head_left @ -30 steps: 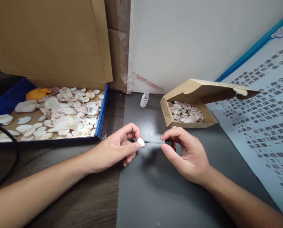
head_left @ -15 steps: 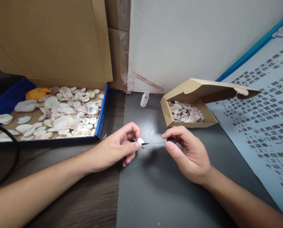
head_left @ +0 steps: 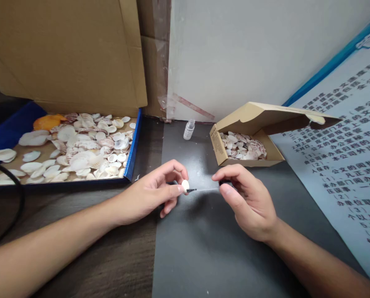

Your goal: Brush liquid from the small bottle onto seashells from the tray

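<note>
Between the thumb and fingers of my left hand (head_left: 162, 189) is a small white seashell (head_left: 185, 185). My right hand (head_left: 250, 203) grips the black cap of a small applicator brush (head_left: 192, 190) with a thin clear stem. The brush's dark tip points left and lies at the shell's lower edge; whether it touches the shell I cannot tell. Beyond my hands a small clear glass bottle (head_left: 189, 130) with a white label stands upright, its cap off.
On the left stands an open blue-sided cardboard box (head_left: 129, 165) full of loose seashells. A smaller tan box (head_left: 219, 149) at the right holds more shells, its lid raised. A printed sheet (head_left: 340, 174) lies along the right, and a black cable (head_left: 22, 198) curves at far left.
The shell has shifted slightly right and shows more of its face. The brush has moved a little right and its tip sits slightly lower. The boxes and bottle stay put.
</note>
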A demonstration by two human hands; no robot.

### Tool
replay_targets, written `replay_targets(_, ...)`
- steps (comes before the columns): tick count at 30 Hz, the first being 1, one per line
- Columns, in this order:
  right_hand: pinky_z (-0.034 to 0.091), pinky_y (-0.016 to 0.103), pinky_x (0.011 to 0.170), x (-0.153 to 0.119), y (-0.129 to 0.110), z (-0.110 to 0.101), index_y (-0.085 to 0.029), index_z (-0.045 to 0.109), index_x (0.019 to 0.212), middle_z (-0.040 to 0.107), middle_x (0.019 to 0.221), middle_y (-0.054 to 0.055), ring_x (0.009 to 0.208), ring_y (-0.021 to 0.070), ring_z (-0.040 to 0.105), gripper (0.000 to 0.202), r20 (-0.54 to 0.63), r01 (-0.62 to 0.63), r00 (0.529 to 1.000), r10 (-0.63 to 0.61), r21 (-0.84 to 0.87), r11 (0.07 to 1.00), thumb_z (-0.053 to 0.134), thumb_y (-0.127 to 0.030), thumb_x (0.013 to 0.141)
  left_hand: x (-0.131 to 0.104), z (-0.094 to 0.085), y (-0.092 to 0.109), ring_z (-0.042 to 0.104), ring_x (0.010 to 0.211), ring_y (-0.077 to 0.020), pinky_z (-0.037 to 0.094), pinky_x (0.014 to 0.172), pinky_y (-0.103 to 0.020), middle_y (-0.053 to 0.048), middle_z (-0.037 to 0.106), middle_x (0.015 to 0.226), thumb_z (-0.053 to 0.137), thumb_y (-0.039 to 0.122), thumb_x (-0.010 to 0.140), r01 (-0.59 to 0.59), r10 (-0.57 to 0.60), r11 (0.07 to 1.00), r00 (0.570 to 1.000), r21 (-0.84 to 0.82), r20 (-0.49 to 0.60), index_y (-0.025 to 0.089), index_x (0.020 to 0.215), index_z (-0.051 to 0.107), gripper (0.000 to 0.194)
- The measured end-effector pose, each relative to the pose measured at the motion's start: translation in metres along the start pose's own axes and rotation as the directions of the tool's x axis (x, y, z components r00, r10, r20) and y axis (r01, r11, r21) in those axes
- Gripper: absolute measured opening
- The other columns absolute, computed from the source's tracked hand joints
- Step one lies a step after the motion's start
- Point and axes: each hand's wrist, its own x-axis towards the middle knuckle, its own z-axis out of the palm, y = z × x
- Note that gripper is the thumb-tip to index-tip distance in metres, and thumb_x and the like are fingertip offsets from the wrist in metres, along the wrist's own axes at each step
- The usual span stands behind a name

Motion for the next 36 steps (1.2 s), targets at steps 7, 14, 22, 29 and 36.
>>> replay_targets(7, 0.047, 0.021, 0.057, 0.0007, 0.0003, 0.0005, -0.024, 0.058, 0.1, 0.059, 0.077, -0.004, 0.059, 0.0093, 0.053, 0.01, -0.021, 0.008, 1.0, -0.008, -0.027, 1.0, 0.059, -0.019, 0.092, 0.0016, -0.0002, 0.0, 0.05, 0.051, -0.0028, 0.043, 0.047, -0.017, 0.002, 0.057, 0.091, 0.058, 0.032, 0.095, -0.002, 0.002, 1.0, 1.0, -0.017, 0.002, 0.021, 0.099, 0.049, 0.014)
replay_targets(14, 0.047, 0.021, 0.056, 0.0002, -0.0002, 0.0001, -0.024, 0.058, 0.1, 0.058, 0.076, -0.004, 0.059, 0.009, 0.052, 0.011, -0.019, 0.009, 1.0, -0.01, -0.028, 1.0, 0.062, -0.02, 0.09, 0.0012, -0.0003, -0.0005, 0.05, 0.05, -0.003, 0.043, 0.046, -0.017, 0.002, 0.057, 0.091, 0.058, 0.031, 0.094, -0.003, 0.003, 1.0, 1.0, -0.013, -0.001, 0.021, 0.101, 0.051, 0.013)
replay_targets(22, 0.046, 0.021, 0.056, 0.0013, -0.0008, 0.0009, -0.024, 0.057, 0.099, 0.058, 0.077, -0.005, 0.058, 0.0085, 0.052, 0.011, -0.034, 0.019, 0.999, -0.019, -0.02, 1.0, 0.062, -0.019, 0.09, 0.0018, 0.0007, 0.0006, 0.048, 0.049, -0.0028, 0.042, 0.045, -0.018, 0.002, 0.055, 0.09, 0.06, 0.032, 0.093, 0.015, -0.016, 0.999, 1.0, -0.032, -0.01, 0.02, 0.099, 0.051, 0.016)
replay_targets(29, 0.047, 0.021, 0.059, -0.0001, -0.0001, -0.0001, -0.025, 0.057, 0.101, 0.06, 0.079, -0.004, 0.058, 0.0084, 0.052, 0.01, -0.016, 0.039, 0.999, -0.039, 0.008, 0.999, 0.058, -0.019, 0.093, 0.0015, 0.0021, 0.0028, 0.048, 0.05, -0.0036, 0.042, 0.047, -0.02, 0.002, 0.056, 0.087, 0.058, 0.031, 0.092, 0.038, -0.038, 0.999, 0.999, 0.005, -0.022, 0.018, 0.098, 0.053, 0.015)
replay_targets(36, 0.048, 0.022, 0.058, 0.0, -0.001, -0.0003, -0.025, 0.058, 0.1, 0.061, 0.08, -0.003, 0.058, 0.0087, 0.053, 0.01, -0.015, 0.049, 0.999, -0.049, 0.005, 0.999, 0.058, -0.018, 0.092, 0.002, 0.0036, 0.005, 0.047, 0.05, -0.0047, 0.041, 0.046, -0.021, 0.003, 0.056, 0.083, 0.062, 0.035, 0.089, 0.065, -0.065, 0.998, 0.997, 0.011, -0.043, 0.018, 0.095, 0.055, 0.02)
